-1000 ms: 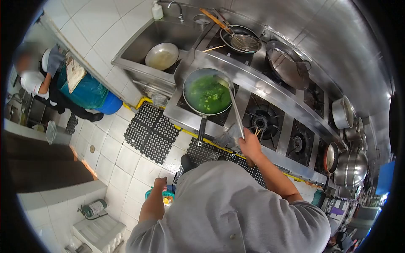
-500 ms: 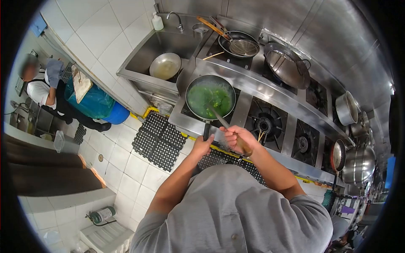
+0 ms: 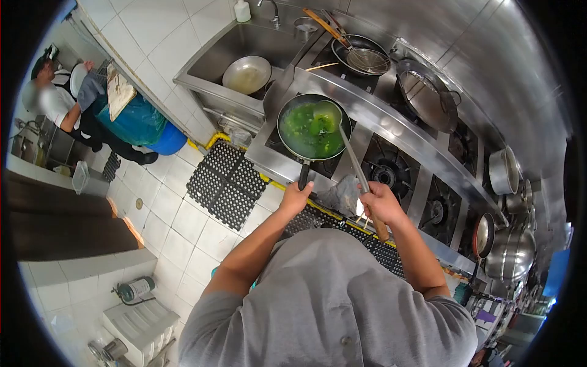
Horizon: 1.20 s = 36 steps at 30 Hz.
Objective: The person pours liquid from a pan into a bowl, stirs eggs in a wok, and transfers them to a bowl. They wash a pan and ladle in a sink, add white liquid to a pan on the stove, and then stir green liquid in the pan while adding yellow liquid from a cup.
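A dark frying pan point(image 3: 280, 132) sits on the front left burner, with green leafy food point(image 3: 304, 136) in green liquid inside. My left hand point(image 3: 296, 199) is wrapped round the pan's black handle point(image 3: 304, 174). In my right hand point(image 3: 381, 203) is a long metal ladle point(image 3: 353, 158) with a wooden grip, its lower end poking out below the fist. The ladle's bowl is in the pan, near the far right side, among the greens. Beside my right hand, a grey cloth point(image 3: 340, 196) lies at the stove's front edge.
Burners point(image 3: 387, 174) continue to the right. Behind stand a pan with a wood-handled strainer point(image 3: 369, 60) and a wok point(image 3: 428, 98). A metal bowl point(image 3: 246, 74) is in the sink point(image 3: 211, 59). Another person point(image 3: 64, 104) holds a white plate at the far left.
The ladle's bowl has moved to the far right of the pan, and my right hand has shifted right. My left hand stays on the pan handle. The camera view has shifted slightly.
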{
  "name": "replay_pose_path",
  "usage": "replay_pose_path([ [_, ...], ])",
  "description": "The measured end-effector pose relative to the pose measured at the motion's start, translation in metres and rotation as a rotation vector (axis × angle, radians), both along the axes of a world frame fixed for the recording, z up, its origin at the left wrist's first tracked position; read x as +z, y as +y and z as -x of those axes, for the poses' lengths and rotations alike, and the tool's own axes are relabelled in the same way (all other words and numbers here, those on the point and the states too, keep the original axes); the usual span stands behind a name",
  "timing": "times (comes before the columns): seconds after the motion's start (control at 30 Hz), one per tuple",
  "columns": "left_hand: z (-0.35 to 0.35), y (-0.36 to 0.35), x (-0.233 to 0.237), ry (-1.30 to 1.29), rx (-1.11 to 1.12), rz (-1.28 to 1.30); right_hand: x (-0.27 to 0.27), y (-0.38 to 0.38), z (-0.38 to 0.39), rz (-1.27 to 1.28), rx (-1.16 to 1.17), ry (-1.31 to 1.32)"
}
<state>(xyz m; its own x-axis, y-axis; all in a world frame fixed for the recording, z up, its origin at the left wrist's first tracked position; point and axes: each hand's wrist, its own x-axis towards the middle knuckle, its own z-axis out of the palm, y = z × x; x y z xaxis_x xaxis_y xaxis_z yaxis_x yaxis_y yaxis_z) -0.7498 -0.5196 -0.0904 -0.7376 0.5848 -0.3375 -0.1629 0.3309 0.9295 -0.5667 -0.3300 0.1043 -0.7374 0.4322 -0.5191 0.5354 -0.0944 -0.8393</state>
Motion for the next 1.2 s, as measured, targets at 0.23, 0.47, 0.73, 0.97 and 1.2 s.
replay_pose_path([
  [0.23,0.002,-0.013,-0.002,-0.024,-0.086,0.088,-0.062,0.007,-0.009,-0.595,0.075,-0.116],
  [0.47,-0.001,-0.008,-0.002,0.036,-0.038,-0.018,-0.022,-0.036,0.001,0.210,-0.083,-0.082],
  [0.73,0.008,-0.012,-0.003,-0.031,-0.109,0.063,-0.007,-0.029,0.019,1.150,-0.339,0.181],
  [0.97,0.011,-0.012,-0.012,0.096,-0.086,-0.016,0.005,-0.035,0.024,0.271,-0.122,0.044],
  [1.2,0.015,-0.058,-0.025,-0.517,0.073,-0.194,-0.047,-0.030,0.010,-0.209,-0.077,-0.016],
])
